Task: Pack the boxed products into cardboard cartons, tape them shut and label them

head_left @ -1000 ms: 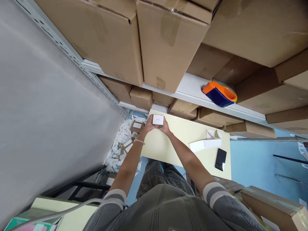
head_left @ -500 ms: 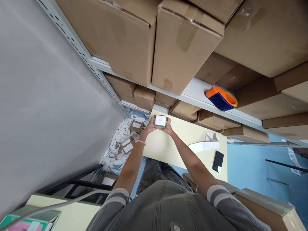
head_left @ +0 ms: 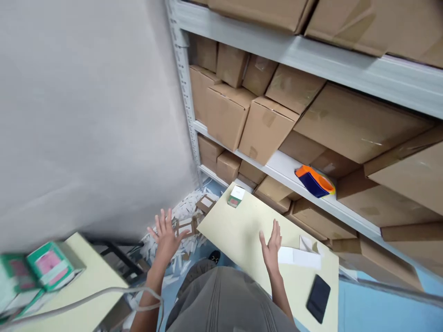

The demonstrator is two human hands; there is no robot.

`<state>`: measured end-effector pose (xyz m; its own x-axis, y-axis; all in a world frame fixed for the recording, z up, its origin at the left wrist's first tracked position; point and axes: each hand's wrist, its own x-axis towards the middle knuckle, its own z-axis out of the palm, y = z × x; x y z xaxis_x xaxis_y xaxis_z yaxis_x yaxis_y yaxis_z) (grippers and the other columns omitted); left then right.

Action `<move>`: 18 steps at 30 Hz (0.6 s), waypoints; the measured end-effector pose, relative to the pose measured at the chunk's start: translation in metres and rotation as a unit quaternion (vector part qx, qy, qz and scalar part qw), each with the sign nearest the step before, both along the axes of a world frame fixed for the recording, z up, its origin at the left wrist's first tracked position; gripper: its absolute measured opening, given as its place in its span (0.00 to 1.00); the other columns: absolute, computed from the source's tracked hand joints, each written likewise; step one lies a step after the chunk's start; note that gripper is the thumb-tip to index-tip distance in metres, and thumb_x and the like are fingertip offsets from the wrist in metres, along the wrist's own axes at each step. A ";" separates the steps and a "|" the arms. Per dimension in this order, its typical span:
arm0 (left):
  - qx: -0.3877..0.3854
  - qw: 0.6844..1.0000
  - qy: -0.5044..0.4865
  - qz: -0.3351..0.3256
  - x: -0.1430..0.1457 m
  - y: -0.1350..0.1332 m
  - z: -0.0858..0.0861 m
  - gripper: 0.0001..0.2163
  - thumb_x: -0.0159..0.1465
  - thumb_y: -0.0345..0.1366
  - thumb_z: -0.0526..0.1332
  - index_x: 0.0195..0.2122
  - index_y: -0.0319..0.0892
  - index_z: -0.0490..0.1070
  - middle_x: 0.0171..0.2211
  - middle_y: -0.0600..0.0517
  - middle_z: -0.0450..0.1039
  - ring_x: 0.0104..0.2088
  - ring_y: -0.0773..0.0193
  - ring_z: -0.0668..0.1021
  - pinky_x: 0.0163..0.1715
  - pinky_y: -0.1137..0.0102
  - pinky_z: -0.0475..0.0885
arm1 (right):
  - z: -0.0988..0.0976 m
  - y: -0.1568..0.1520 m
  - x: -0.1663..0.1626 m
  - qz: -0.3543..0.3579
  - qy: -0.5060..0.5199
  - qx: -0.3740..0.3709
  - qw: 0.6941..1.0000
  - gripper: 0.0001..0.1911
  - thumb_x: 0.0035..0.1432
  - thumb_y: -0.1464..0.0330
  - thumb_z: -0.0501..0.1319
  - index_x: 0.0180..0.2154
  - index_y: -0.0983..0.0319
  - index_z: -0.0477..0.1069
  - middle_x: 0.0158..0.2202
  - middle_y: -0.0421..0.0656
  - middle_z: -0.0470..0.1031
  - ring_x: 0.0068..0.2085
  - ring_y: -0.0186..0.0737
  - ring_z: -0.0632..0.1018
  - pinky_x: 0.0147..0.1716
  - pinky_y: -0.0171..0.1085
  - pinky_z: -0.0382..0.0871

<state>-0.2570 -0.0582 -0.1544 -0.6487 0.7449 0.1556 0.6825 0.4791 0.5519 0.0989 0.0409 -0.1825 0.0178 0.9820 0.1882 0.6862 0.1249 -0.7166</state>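
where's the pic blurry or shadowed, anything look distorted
Head view: the green boxes at lower left look smeared and print on the small box is unreadable; head view: a soft shadow falls on the pale table; head view: the shelving slants, perhaps from lens stretch or camera tilt.

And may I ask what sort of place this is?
Probably a stockroom with a packing corner: taped brown cardboard boxes line a grey metal shelving rack, a small green-and-white box stands on a pale yellow rectangular table, and loose white scraps, perhaps paper, lie heaped nearby.
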 end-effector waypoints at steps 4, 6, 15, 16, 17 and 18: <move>0.009 0.994 0.017 0.105 0.013 -0.060 0.029 0.51 0.53 0.56 0.64 0.73 0.49 0.39 0.73 0.41 0.39 0.71 0.36 0.42 0.63 0.35 0.41 | 0.037 0.009 -0.006 0.117 0.014 0.007 0.993 0.35 0.68 0.52 0.47 0.72 0.52 0.41 0.73 0.45 0.46 0.73 0.54 0.45 0.67 0.65 0.36; 0.013 0.987 0.029 0.156 0.032 -0.080 0.035 0.47 0.58 0.56 0.60 0.73 0.42 0.41 0.73 0.36 0.38 0.71 0.36 0.42 0.63 0.35 0.39 | 0.053 0.017 -0.018 0.193 0.026 0.012 0.981 0.35 0.68 0.52 0.47 0.72 0.53 0.41 0.73 0.44 0.47 0.73 0.51 0.47 0.68 0.62 0.39; -0.043 0.955 0.069 0.287 0.149 -0.210 0.017 0.42 0.62 0.58 0.57 0.71 0.40 0.49 0.71 0.33 0.44 0.71 0.37 0.44 0.63 0.34 0.35 | 0.051 -0.032 -0.070 0.478 0.027 0.052 0.876 0.46 0.59 0.48 0.54 0.72 0.54 0.40 0.69 0.49 0.57 0.67 0.58 0.63 0.62 0.60 0.61; -0.054 0.942 0.065 0.326 0.161 -0.236 0.015 0.43 0.62 0.60 0.57 0.71 0.39 0.49 0.71 0.33 0.45 0.71 0.36 0.45 0.63 0.34 0.35 | 0.046 -0.046 -0.073 0.498 0.023 0.052 0.865 0.46 0.58 0.48 0.55 0.71 0.51 0.39 0.68 0.47 0.58 0.66 0.59 0.65 0.60 0.61 0.62; -0.064 0.926 0.064 0.367 0.174 -0.263 0.014 0.44 0.61 0.61 0.56 0.71 0.39 0.49 0.71 0.32 0.45 0.71 0.36 0.45 0.62 0.33 0.35 | 0.041 -0.060 -0.075 0.519 0.020 0.051 0.853 0.47 0.57 0.48 0.56 0.71 0.48 0.39 0.68 0.46 0.58 0.66 0.60 0.65 0.60 0.61 0.64; -0.072 0.907 0.064 0.410 0.187 -0.291 0.015 0.44 0.61 0.62 0.55 0.71 0.38 0.48 0.71 0.32 0.45 0.71 0.36 0.45 0.62 0.33 0.35 | 0.038 -0.075 -0.078 0.540 0.019 0.047 0.840 0.48 0.55 0.47 0.57 0.71 0.47 0.39 0.69 0.45 0.58 0.66 0.60 0.64 0.59 0.61 0.64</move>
